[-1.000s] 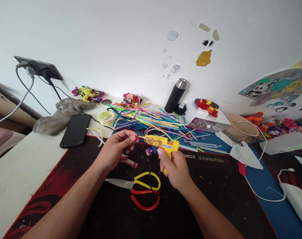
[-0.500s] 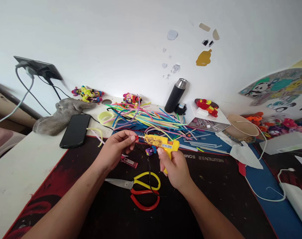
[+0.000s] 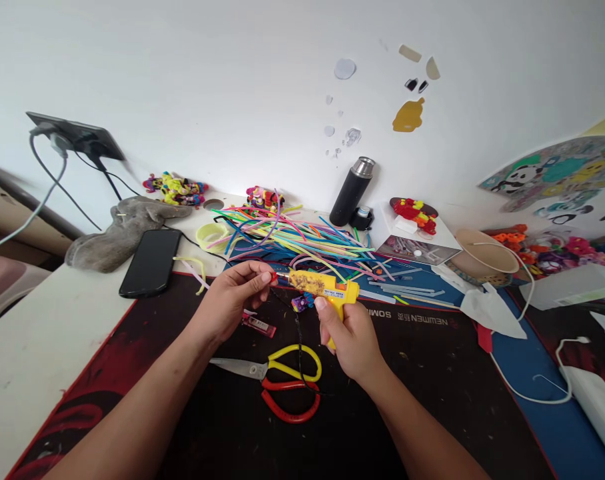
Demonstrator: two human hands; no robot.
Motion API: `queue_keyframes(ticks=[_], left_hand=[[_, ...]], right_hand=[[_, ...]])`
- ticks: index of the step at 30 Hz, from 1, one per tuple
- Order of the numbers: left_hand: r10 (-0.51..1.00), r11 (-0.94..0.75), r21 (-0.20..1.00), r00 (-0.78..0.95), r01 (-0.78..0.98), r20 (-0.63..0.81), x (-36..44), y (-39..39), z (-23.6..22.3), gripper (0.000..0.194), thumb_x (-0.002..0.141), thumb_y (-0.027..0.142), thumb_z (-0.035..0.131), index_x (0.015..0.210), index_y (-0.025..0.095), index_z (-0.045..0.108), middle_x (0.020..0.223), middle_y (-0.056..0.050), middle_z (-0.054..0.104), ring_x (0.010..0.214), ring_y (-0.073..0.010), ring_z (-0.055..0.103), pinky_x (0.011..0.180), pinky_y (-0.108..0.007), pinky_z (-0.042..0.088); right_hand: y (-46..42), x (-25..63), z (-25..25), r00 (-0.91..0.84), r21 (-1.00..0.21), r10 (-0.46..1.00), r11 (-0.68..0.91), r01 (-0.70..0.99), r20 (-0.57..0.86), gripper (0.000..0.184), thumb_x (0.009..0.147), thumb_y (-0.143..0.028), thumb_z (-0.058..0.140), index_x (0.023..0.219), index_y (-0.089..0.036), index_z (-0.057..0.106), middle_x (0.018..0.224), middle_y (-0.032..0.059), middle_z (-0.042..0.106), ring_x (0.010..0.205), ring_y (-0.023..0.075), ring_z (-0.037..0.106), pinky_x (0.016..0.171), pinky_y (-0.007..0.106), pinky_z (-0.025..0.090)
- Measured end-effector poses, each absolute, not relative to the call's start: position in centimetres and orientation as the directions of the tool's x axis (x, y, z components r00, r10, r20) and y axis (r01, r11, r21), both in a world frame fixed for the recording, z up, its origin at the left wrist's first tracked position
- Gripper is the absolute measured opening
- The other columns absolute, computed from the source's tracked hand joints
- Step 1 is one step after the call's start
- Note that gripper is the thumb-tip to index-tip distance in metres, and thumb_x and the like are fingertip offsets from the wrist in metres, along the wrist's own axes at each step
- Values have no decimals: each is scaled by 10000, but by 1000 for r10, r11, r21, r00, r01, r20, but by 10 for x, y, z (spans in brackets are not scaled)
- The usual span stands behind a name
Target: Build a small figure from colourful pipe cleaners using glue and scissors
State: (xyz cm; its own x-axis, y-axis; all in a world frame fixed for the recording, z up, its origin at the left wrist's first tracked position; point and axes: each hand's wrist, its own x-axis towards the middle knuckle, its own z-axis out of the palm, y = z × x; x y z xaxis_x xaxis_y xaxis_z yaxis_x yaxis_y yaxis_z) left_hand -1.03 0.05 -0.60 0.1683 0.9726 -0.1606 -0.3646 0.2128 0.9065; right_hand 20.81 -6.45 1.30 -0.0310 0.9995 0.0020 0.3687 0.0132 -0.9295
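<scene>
My right hand [image 3: 350, 333] is wrapped round the handle of a yellow hot glue gun [image 3: 312, 283], whose barrel is stained brown. Its metal nozzle points left, right at a small red piece [image 3: 273, 279] pinched between the thumb and fingers of my left hand [image 3: 240, 293]. Most of that piece is hidden by the fingers, so its kind does not show. Below the hands lie scissors [image 3: 262, 371] with one yellow and one red handle, a black cord crossing them. Behind the glue gun sits a small purple and blue fuzzy piece [image 3: 302, 303].
A heap of coloured pipe cleaners [image 3: 302, 237] lies behind my hands. To the left are a black phone [image 3: 150, 263] and a grey plush [image 3: 117, 240]. A dark flask [image 3: 352, 193] stands by the wall, with glue sticks [image 3: 412, 291] and a white box [image 3: 417, 240] on the right.
</scene>
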Motion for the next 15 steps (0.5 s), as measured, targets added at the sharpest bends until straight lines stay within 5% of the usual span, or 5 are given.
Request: queue_keyframes(ticks=[15], left_hand=[[972, 217, 905, 168, -365, -165, -11, 1, -6, 456, 644, 510, 1031, 824, 176, 779, 625, 15, 620, 558, -97, 516, 491, -187, 367]], right_hand=[[-65, 209, 15, -28, -927, 1000, 10, 376, -1, 722, 1003, -769, 522, 503, -248, 519, 382, -10, 449, 385, 125, 463, 470, 274, 391]])
